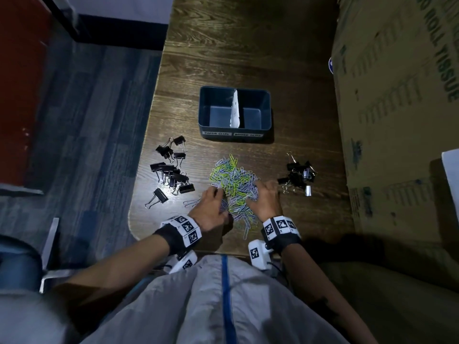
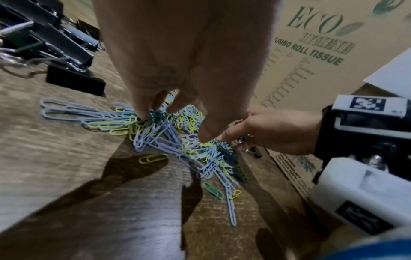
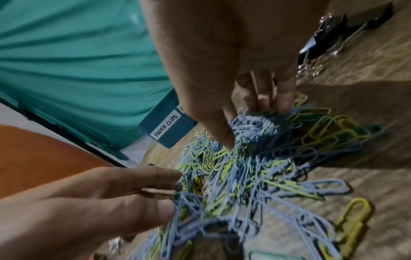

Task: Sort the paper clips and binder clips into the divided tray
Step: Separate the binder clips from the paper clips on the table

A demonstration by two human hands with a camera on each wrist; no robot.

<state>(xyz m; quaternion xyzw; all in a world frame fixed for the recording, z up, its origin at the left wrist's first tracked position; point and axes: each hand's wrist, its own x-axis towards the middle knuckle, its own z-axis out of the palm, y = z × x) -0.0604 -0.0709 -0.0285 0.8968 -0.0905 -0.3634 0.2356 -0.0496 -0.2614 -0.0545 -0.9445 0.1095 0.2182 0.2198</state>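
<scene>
Both hands dig into the paper clip pile (image 1: 234,184) on the table (image 1: 248,58): the left hand (image 1: 211,207) and right hand (image 1: 264,198) curl their fingers around clumps (blue and yellow mostly). The divided tray (image 1: 234,135) sits just beyond, binder clips (image 1: 171,170) lying either side.

The wooden worktop (image 1: 223,45) carries a divided tray (image 1: 234,134) at 12 o'clock, a paper clip pile (image 1: 233,180) at centre, and binder clips at 9 o'clock (image 1: 171,170) and 3 o'clock (image 1: 298,176).
</scene>
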